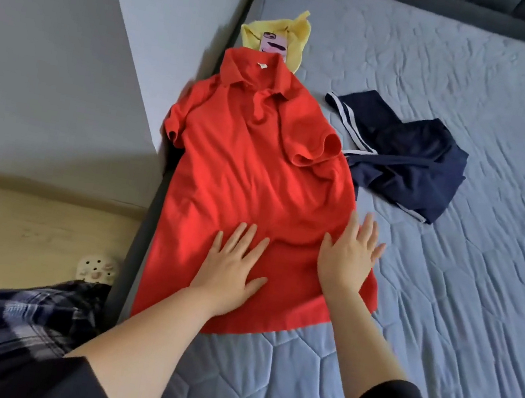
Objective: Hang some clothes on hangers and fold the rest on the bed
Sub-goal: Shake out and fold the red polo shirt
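Two flat hands are all you have on the shirt point(245, 147) right now. Your left hand point(231, 273) presses the lower middle. Your right hand point(346, 258) lies on the lower right edge. All your fingers point(365, 230) are straight and spread, holding nothing.

The shirt lies face up along the left side of the bed point(445, 299), and its left side droops over the edge. If you push hard to the left, it could slide off to the floor.

The right sleeve is bunched up, so folding now would trap that lump. The shorts point(408, 167) lie just beside that sleeve and could get caught in the fold.

The collar touches the yellow cloth point(299, 31) with the phone point(274, 44) on it. Tug the shirt and the phone may slip off the bed.
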### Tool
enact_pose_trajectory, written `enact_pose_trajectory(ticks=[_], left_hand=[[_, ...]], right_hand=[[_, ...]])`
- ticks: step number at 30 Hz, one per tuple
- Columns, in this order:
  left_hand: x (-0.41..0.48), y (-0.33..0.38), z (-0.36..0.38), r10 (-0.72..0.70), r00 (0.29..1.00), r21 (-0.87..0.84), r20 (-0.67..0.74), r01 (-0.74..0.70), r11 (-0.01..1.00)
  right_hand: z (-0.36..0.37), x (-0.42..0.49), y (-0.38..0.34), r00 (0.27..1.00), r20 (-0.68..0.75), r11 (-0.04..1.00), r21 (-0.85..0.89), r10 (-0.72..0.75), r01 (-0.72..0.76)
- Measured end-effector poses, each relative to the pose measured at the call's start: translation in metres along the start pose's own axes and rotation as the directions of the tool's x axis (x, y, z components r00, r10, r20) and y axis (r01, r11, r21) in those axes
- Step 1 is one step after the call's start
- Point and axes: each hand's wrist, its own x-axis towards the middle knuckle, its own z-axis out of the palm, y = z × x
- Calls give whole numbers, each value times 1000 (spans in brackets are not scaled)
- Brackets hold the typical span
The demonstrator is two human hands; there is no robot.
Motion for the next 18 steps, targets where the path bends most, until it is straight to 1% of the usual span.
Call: enact_pose_trajectory(ticks=[1, 2, 3, 4, 5, 6, 7, 8, 9, 10, 11, 12, 13, 14, 15, 16, 17, 18], left_hand=[[0, -1, -3, 32, 999, 13, 9, -32, 999], [0, -1, -5, 70, 997, 27, 26, -70, 997], [-1, 2, -6, 115, 992, 40, 49, -117, 992], [-2, 6, -7, 167, 983, 48, 75, -171, 984], [-3, 12, -8, 216, 971, 56, 100, -223, 973], [-4, 19, -7, 256, 959, 69, 123, -265, 962], [-5, 25, -7, 283, 949, 86, 137, -296, 951], [-6, 31, -7, 293, 947, 106, 136, -308, 946], [-7, 35, -8, 286, 951, 125, 119, -300, 946], [-8, 38, -8, 263, 960, 142, 101, -276, 951], [-11, 39, -9, 232, 968, 155, 93, -245, 957], [-12, 38, -10, 199, 975, 162, 97, -213, 964], [-14, 35, -12, 166, 980, 167, 108, -183, 969], [-14, 31, -15, 144, 984, 178, 109, -162, 971], [-15, 29, -18, 140, 985, 199, 98, -157, 967], [-17, 28, -20, 142, 986, 216, 83, -157, 964], [-18, 28, -22, 144, 987, 206, 67, -155, 966], [-19, 27, -25, 141, 989, 159, 53, -147, 976]], right_hand=[[-6, 1, 8, 992, 37, 990, 65, 124, -126], [-13, 2, 15, 966, 132, 955, 169, 224, -245], [-19, 3, 20, 918, 282, 889, 284, 280, -358], [-26, 5, 24, 854, 432, 794, 390, 290, -466], [-34, 8, 29, 788, 540, 674, 467, 296, -573], [-43, 11, 33, 715, 636, 519, 523, 291, -676], [-49, 13, 39, 634, 726, 321, 554, 265, -768], [-53, 17, 45, 597, 762, 169, 572, 252, -802], [-53, 18, 50, 585, 759, 84, 588, 287, -804], [-49, 18, 57, 600, 712, 141, 594, 365, -792], [-45, 15, 62, 655, 606, 343, 559, 451, -754], [-41, 11, 66, 741, 469, 579, 465, 479, -669], [-38, 4, 70, 815, 381, 750, 346, 437, -564], [-36, -2, 71, 836, 399, 816, 284, 377, -504], [-35, -6, 73, 819, 465, 810, 300, 337, -504], [-36, -9, 73, 781, 547, 766, 348, 302, -540], [-39, -10, 73, 733, 625, 697, 400, 267, -595], [-44, -11, 72, 688, 691, 592, 466, 220, -658]])
